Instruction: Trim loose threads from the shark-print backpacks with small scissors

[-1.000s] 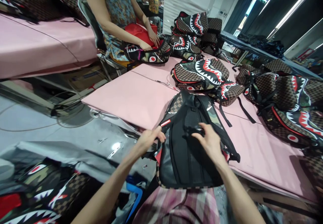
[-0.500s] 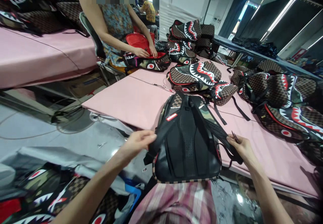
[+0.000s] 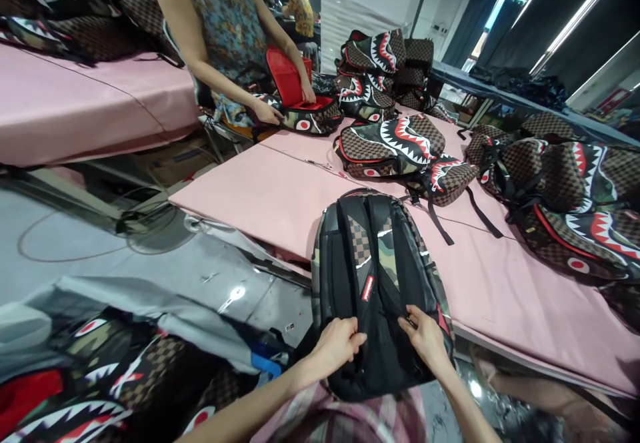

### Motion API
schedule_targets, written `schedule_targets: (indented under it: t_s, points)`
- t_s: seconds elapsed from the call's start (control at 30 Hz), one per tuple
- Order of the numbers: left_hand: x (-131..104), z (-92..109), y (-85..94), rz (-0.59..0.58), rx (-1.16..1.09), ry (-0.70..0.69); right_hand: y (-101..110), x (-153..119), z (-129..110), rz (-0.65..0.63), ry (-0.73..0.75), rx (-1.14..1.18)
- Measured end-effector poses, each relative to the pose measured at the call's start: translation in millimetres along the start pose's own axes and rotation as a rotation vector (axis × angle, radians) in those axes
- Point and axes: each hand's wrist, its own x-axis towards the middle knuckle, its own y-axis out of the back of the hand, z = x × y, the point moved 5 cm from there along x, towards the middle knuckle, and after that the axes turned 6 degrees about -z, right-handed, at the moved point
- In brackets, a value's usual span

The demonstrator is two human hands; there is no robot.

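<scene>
Black backpack (contents hidden) has straps gripped by left hand and right hand.

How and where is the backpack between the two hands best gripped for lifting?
Probably by both side walls, left hand from the left, right hand from the right: the backpack lies back panel up, its near end past the edge of the pink table, so both sides look reachable.

Hands on black backpack, pink table, patterned bags
</scene>
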Motion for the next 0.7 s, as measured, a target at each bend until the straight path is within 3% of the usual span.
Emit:
schedule_targets:
  t_s: [0.23,0.33,0.4,0.5,0.57,0.63,0.7]
  points:
    - [-13,1,-1.1,0.064,0.14,-0.015,-1,3,1,-0.006,0.017,0.06]
    - [-21,-4,15.9,0.138,0.255,0.011,-2,3,2,-0.003,0.019,0.071]
    - [-20,-9,41.6,0.255,0.265,0.029,-1,2,1,-0.003,0.017,0.062]
    - [-11,-13,92.8,0.627,0.121,-0.05,0,1,-1,-0.005,0.015,0.046]
    - [2,-13,114.8,0.845,0.071,-0.104,0,0,-2,-0.001,0.015,0.028]
    - [20,-11,117.9,0.915,0.125,-0.126,-1,-1,-2,0.018,-0.001,-0.011]
    - [35,-4,108.2,0.908,0.243,-0.143,-2,-1,-1,0.03,-0.026,-0.053]
